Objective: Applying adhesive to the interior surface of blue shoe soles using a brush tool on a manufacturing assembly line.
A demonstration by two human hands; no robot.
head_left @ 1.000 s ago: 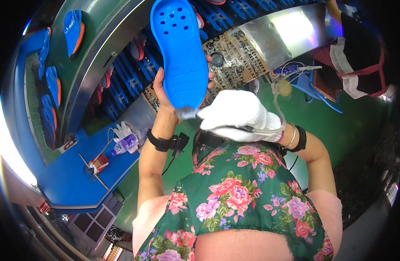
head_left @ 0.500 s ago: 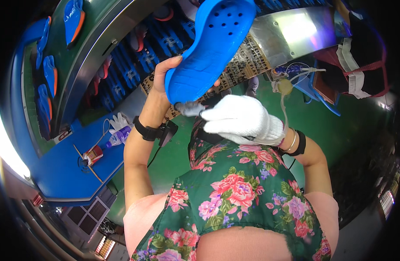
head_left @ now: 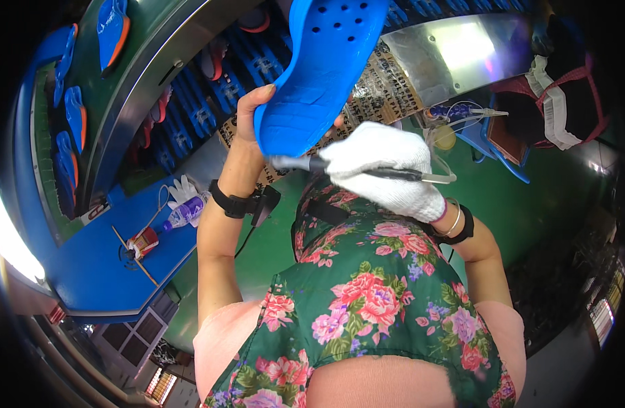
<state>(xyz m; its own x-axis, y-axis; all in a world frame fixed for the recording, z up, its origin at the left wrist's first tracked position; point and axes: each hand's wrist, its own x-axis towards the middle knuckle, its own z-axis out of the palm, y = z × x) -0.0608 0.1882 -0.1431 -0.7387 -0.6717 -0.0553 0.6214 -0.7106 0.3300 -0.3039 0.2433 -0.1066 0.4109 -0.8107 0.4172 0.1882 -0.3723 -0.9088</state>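
Note:
My left hand is wrapped round the side of a blue insole, thumb at its left edge and fingertips showing at the right. The insole has a cupped heel, ridges across its inside and several round holes toward the far end. Its heel points toward me. A white knit glove covers my right hand, which is closed on a dark-handled brush with a clear tube behind it. The blurred grey bristles are at the lower rim of the heel; whether they touch it I cannot tell.
Beyond my hands, a metal-edged line carries several blue pieces. At the left, a blue table bears a purple bottle, a white glove and a red cup. Taped cardboard lies behind the insole; dark red fabric hangs at the right.
The insole has shifted slightly left and away from me. My right hand has turned, showing more of the brush handle and tube, with the bristles still near the heel.

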